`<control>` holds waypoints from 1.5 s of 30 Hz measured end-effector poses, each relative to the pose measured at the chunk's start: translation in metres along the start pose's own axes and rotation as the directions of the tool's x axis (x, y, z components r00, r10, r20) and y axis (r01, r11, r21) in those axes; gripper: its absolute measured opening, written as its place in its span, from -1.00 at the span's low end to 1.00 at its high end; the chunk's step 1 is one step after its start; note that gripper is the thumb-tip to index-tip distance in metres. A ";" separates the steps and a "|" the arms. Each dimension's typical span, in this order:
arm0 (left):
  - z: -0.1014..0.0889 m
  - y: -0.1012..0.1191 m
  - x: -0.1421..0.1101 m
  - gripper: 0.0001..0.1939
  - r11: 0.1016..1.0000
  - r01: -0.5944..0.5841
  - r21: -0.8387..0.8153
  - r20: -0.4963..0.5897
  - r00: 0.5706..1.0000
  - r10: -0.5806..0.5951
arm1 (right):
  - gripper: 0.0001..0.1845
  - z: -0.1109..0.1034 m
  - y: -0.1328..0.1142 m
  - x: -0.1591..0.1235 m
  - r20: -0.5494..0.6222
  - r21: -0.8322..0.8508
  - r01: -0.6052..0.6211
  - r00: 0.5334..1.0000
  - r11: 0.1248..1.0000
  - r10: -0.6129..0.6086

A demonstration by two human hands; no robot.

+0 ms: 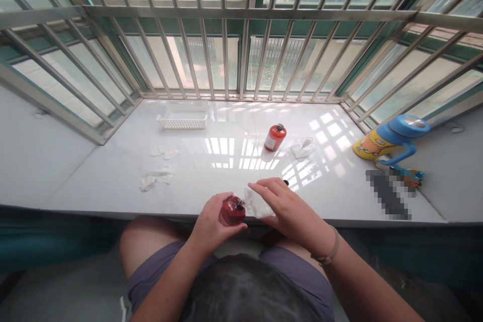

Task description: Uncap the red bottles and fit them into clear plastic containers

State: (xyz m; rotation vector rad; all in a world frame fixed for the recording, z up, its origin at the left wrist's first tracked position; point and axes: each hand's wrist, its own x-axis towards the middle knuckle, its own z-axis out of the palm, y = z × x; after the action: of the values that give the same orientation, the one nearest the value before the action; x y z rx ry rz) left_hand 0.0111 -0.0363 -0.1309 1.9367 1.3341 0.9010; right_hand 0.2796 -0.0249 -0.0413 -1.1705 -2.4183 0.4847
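Close to the sill's front edge, my left hand (209, 221) is wrapped round a dark red bottle (230, 213). The bottle leans to the right, its open neck meeting the mouth of a clear bottle (258, 205). My right hand (289, 209) grips that clear bottle, which lies tilted with its mouth to the left. Whether liquid passes between the two necks I cannot tell. Just beyond my right fingers a small black cap (286, 182) shows in part.
Ahead stand an orange-red bottle (275, 138) and a clear square-based bottle (303, 147). A white basket (184, 115) sits at the back left, with crumpled tissues (157, 178) nearer me. At right are a yellow-and-blue flask (388, 138) and a blurred-out dark object (388, 195). Metal window bars (245, 60) enclose the white sill.
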 end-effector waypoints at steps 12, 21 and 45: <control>0.004 -0.003 0.016 -0.15 1.000 -0.011 -0.023 -0.012 1.000 0.011 | -0.02 0.005 0.013 -0.001 -0.052 0.063 -0.061 0.997 0.996 0.064; 0.008 -0.003 0.048 -0.17 0.998 -0.007 -0.067 0.013 1.000 0.008 | -0.21 -0.002 0.028 0.005 -0.124 0.081 -0.115 0.984 0.990 0.125; 0.016 -0.018 0.086 -0.13 0.946 0.133 -0.294 -0.098 0.981 -0.169 | -0.27 0.020 0.062 0.030 -0.173 0.311 -0.241 0.937 0.919 0.304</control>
State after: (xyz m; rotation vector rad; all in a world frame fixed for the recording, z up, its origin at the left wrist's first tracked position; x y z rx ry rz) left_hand 0.0374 0.0491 -0.1380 1.5587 1.3188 1.0845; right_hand 0.2932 0.0332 -0.0814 -1.3583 -1.9302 0.7240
